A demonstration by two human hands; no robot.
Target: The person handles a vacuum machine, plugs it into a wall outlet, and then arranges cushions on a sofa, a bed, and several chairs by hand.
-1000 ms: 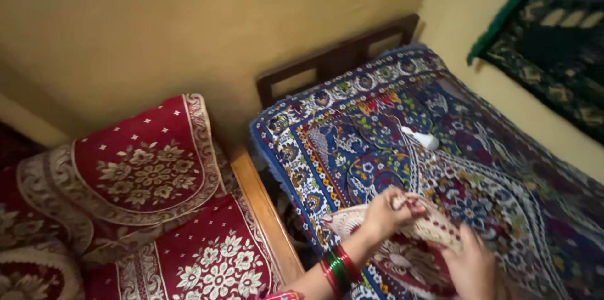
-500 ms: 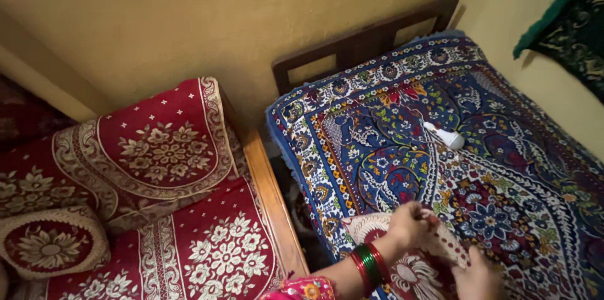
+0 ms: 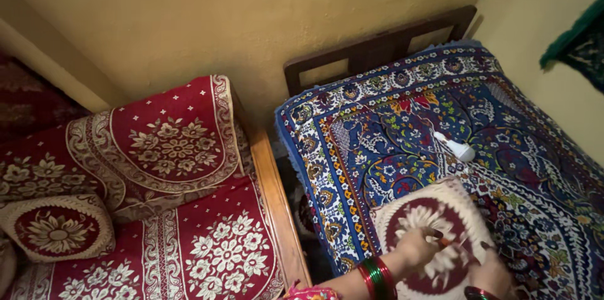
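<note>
Seen from the head camera, both hands work low at about five o'clock in the frame, on a maroon and cream cushion cover (image 3: pixel 434 227) that lies flat on the blue patterned bedspread (image 3: pixel 390 130). The left hand (image 3: pixel 416 248), with red and green bangles (image 3: pixel 376 278) on its wrist, has its fingers curled into the cover's cream flower motif, seemingly pinching the cloth. The right hand (image 3: pixel 494 275), half cut off by the bottom edge, also rests on the cover, but whether it grips or only presses I cannot tell. At two o'clock from the cover a small white object (image 3: pixel 458 149) lies apart on the bedspread. At nine o'clock sits a red floral sofa (image 3: pixel 207 249) with a round cushion (image 3: pixel 56 227). The step looks like smoothing or adjusting the cover; the next move likely calls for a firm hold on its edges.
</note>
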